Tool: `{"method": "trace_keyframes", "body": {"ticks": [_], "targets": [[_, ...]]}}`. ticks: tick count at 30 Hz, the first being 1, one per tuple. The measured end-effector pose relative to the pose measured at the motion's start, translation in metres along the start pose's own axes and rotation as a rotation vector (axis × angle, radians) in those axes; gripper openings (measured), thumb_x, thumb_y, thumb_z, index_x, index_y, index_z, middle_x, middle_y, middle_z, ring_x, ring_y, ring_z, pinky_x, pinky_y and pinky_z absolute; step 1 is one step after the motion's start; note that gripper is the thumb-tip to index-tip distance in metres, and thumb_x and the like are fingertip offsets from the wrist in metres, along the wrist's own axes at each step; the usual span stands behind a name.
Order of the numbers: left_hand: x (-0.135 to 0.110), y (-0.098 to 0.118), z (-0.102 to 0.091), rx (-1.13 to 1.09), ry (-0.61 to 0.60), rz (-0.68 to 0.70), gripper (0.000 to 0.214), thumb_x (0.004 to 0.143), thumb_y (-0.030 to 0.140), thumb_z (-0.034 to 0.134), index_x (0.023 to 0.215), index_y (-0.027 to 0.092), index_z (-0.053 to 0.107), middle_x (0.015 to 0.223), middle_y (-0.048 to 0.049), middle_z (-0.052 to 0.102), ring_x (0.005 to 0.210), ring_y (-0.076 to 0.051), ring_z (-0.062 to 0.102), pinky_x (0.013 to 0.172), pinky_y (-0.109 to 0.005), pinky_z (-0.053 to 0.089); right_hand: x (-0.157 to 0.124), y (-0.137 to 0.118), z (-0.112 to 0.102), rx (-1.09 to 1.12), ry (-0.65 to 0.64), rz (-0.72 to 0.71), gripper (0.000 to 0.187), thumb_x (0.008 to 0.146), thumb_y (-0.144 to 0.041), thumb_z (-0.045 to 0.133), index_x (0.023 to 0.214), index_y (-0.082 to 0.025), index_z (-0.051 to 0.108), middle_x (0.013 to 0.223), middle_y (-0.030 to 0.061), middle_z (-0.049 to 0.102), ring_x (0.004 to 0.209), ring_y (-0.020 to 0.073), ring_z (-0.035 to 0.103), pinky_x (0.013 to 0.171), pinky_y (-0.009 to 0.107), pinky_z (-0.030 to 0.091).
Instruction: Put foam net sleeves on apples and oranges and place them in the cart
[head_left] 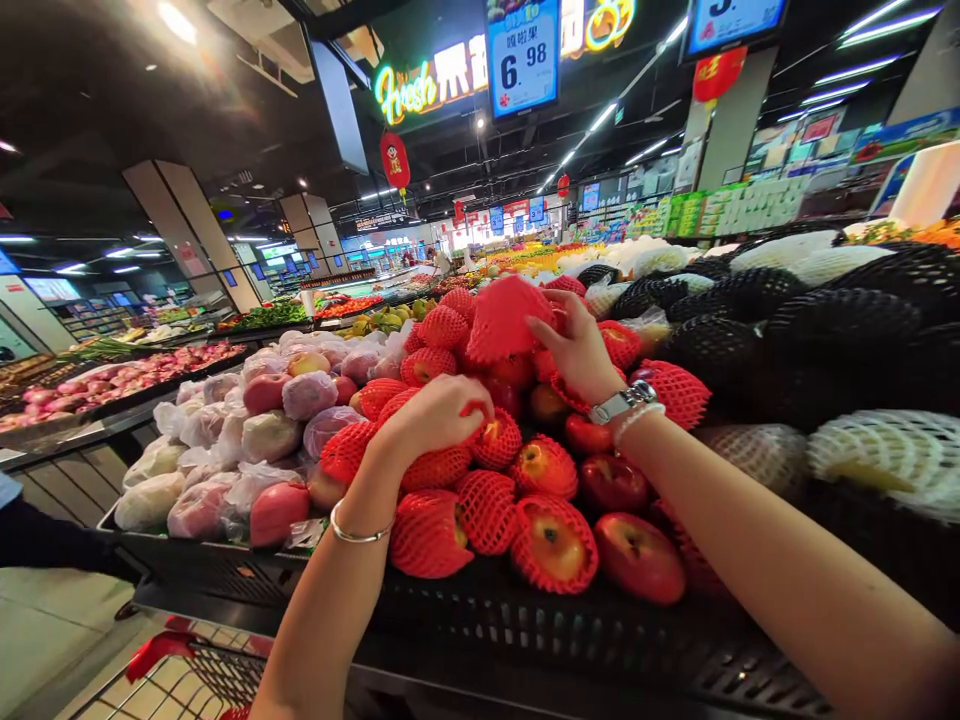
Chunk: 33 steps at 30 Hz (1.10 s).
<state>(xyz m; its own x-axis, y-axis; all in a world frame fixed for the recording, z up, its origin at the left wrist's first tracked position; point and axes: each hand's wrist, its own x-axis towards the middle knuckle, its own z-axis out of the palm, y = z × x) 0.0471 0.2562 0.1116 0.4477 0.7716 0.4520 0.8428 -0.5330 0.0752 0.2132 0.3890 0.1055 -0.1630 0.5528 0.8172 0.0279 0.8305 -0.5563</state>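
Note:
My right hand (574, 335) pinches a red foam net sleeve (506, 318) and holds it up above the apple pile. Whether fruit sits inside the sleeve I cannot tell. Lower and to the left, my left hand (442, 410) is bent over the pile with its fingers curled, and what they hold, if anything, is hidden. Under and around both hands lie red apples, many in red foam nets, such as a netted apple (553, 543) at the front. A bare red apple (640, 557) rests beside it.
Plastic-wrapped fruit (270, 437) fills the left of the black crate (525, 625). Fruit in black nets (840, 325) and white nets (892, 455) is heaped at right. A shopping cart (187, 670) stands low at left, near a person's dark-clothed leg (60, 535). Onions (127, 380) lie beyond.

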Motion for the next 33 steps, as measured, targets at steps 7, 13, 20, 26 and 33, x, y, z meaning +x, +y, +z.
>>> {"method": "trace_keyframes", "body": {"ticks": [7,13,20,26,33], "targets": [[0.007,0.01,0.009,-0.159,0.594,-0.137,0.017,0.089,0.033,0.05,0.078,0.021,0.051,0.077,-0.0006,0.057,0.075,-0.014,0.056,0.075,-0.027,0.046,-0.006,-0.011,-0.002,-0.025,-0.078,-0.031,0.03,0.084,-0.029,0.06,0.11,-0.015,0.06,0.084,0.0028,0.063,0.076,0.0172,0.055,0.075,0.03,0.045],[0.01,-0.011,0.01,-0.043,0.837,-0.304,0.047,0.077,0.04,0.068,0.115,0.022,0.048,0.119,-0.0093,0.055,0.103,-0.02,0.053,0.092,-0.037,0.044,-0.01,-0.021,-0.001,0.031,-0.182,-0.084,0.027,0.083,-0.028,0.062,0.107,-0.017,0.065,0.08,0.0001,0.063,0.066,0.0135,0.049,0.065,0.026,0.041],[0.008,-0.011,0.0,-0.051,0.861,-0.323,0.028,0.074,0.043,0.068,0.073,0.019,0.053,0.076,0.0,0.059,0.074,-0.015,0.054,0.075,-0.029,0.046,-0.015,-0.032,0.005,0.115,-0.184,-0.169,0.038,0.08,-0.025,0.066,0.117,-0.018,0.057,0.094,0.0025,0.063,0.078,0.0158,0.056,0.073,0.028,0.049],[-0.005,-0.007,-0.008,0.257,1.003,-0.189,0.032,0.08,0.032,0.06,0.061,0.022,0.036,0.062,0.0036,0.039,0.06,-0.013,0.041,0.061,-0.028,0.04,-0.014,-0.013,0.014,-0.319,-0.268,-0.108,0.038,0.087,-0.006,0.043,0.125,-0.012,0.049,0.112,0.011,0.058,0.089,0.0164,0.06,0.085,0.029,0.049],[-0.006,-0.022,-0.015,0.387,0.882,-0.191,0.03,0.088,0.031,0.05,0.06,0.021,0.051,0.061,-0.0018,0.054,0.065,-0.018,0.049,0.064,-0.032,0.042,-0.03,0.021,0.03,-0.624,-0.841,-0.174,0.053,0.083,-0.01,0.055,0.136,-0.014,0.049,0.124,0.0168,0.058,0.115,0.0237,0.057,0.098,0.032,0.042]]}}
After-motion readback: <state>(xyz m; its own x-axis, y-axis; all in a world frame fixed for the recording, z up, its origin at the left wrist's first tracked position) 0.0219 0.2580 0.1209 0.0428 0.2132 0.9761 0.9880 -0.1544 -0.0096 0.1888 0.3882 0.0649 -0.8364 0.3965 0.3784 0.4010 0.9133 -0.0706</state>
